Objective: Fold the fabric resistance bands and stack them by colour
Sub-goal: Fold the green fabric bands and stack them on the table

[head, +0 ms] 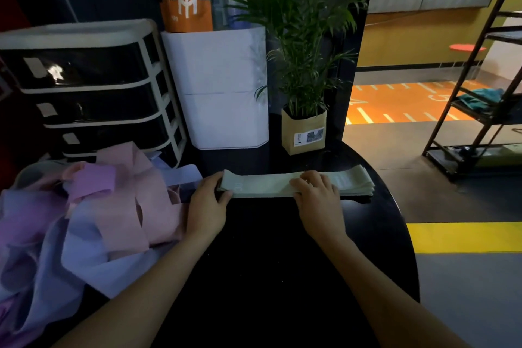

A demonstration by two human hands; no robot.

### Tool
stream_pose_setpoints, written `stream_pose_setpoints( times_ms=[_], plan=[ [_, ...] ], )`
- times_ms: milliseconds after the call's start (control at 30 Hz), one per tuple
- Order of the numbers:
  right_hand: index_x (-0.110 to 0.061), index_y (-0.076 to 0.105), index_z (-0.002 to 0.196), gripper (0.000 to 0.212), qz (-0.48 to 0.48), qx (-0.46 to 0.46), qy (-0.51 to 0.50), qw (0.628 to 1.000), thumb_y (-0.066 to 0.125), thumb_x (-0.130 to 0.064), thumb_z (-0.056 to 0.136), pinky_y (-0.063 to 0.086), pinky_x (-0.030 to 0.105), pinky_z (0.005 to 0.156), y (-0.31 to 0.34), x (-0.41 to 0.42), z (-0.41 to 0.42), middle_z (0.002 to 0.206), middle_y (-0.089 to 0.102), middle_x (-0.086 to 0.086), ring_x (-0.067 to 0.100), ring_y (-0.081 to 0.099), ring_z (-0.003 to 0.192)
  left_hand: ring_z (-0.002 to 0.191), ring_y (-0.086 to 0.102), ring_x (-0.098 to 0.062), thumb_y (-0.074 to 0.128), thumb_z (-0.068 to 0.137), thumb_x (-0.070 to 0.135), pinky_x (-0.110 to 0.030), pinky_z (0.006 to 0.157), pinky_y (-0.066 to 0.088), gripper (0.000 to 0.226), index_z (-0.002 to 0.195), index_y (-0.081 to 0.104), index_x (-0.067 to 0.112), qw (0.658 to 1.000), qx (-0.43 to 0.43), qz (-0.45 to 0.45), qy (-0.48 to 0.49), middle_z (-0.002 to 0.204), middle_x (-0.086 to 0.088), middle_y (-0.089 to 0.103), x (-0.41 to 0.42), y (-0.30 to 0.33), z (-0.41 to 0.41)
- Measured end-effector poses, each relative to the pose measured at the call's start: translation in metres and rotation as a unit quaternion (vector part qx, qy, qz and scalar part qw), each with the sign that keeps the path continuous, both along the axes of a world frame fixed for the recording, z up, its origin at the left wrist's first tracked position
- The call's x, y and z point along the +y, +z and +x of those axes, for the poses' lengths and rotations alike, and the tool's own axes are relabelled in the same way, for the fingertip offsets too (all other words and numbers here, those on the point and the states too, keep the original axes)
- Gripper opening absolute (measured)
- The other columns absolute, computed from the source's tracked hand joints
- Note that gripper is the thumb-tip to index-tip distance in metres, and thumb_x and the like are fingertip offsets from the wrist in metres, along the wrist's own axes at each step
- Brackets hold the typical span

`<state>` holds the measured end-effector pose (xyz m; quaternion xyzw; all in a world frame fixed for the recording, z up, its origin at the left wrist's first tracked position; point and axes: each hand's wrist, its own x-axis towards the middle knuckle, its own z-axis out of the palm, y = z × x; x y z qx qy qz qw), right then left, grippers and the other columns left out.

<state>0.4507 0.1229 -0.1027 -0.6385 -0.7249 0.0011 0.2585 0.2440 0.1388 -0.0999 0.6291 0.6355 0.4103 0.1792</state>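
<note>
On the black round table (282, 248), toward its far edge, a stack of pale green bands (265, 182) lies flat, long side running left to right, layered edges visible at its right end. Left hand (207, 200) is at the stack's left end, thumb curled against the front corner, fingers over the end, pinching it. Right hand (317, 192) rests on top of the stack right of its middle, fingers lightly bent, pressing down, nothing gripped. Left of the hands, a loose heap of pink, purple and lilac bands (93, 206), unfolded, just beside the left wrist. Behind: black drawer unit (84, 87), white bin (226, 87), potted plant (303, 133).
</note>
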Motion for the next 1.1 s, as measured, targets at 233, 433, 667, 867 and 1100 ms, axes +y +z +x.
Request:
stream_pose_setpoints(
  times_ms=[233,433,667,867,1100],
  plan=[
    [-0.02,0.055,0.125,0.031,-0.005,-0.025,0.0,1.0,0.046,-0.018,0.095,0.036,0.036,0.099,-0.003,0.001,0.001,0.127,0.049,-0.001,0.021,0.044,0.119,0.115,0.053,-0.02,0.059,0.089,0.006,-0.015,0.091,0.033,0.042,0.13,0.052,0.013,1.0,-0.014,0.013,0.018,0.127,-0.006,0.058,-0.001,-0.003,0.003],
    [-0.02,0.053,0.128,0.032,-0.03,-0.038,0.009,0.999,0.044,-0.021,0.097,0.036,0.037,0.102,0.004,-0.003,0.0,0.13,0.046,-0.001,0.021,0.041,0.121,0.118,0.052,-0.02,0.058,0.09,0.007,-0.015,0.093,0.032,0.044,0.132,0.049,0.012,1.0,-0.008,-0.015,-0.009,0.129,-0.005,0.056,-0.001,0.001,0.001],
    [-0.02,0.052,0.128,0.039,-0.091,0.011,0.006,0.996,0.049,-0.009,0.091,0.03,0.038,0.104,0.038,-0.006,-0.032,0.133,0.042,0.003,0.024,0.036,0.124,0.123,0.05,-0.021,0.057,0.092,0.012,-0.027,0.103,0.037,0.046,0.135,0.045,0.009,0.997,-0.001,-0.058,-0.054,0.133,-0.01,0.053,-0.002,0.038,-0.019],
    [-0.021,0.057,0.123,0.036,-0.061,0.076,0.077,0.992,0.051,-0.012,0.089,0.036,0.039,0.097,0.08,-0.019,-0.107,0.127,0.047,0.006,0.03,0.04,0.12,0.101,0.057,-0.012,0.054,0.09,0.002,-0.01,0.082,0.045,0.028,0.117,0.059,0.006,0.996,0.004,0.038,-0.082,0.114,-0.004,0.06,-0.033,0.089,-0.045],
    [-0.017,0.059,0.121,0.035,-0.061,0.087,0.178,0.978,0.058,-0.017,0.086,0.042,0.041,0.097,0.11,-0.038,-0.196,0.123,0.048,0.009,0.031,0.046,0.118,0.096,0.055,-0.01,0.057,0.088,0.004,-0.013,0.08,0.037,0.027,0.115,0.06,0.008,0.992,0.083,0.088,-0.022,0.107,0.0,0.054,-0.072,0.112,-0.143]
  ],
)
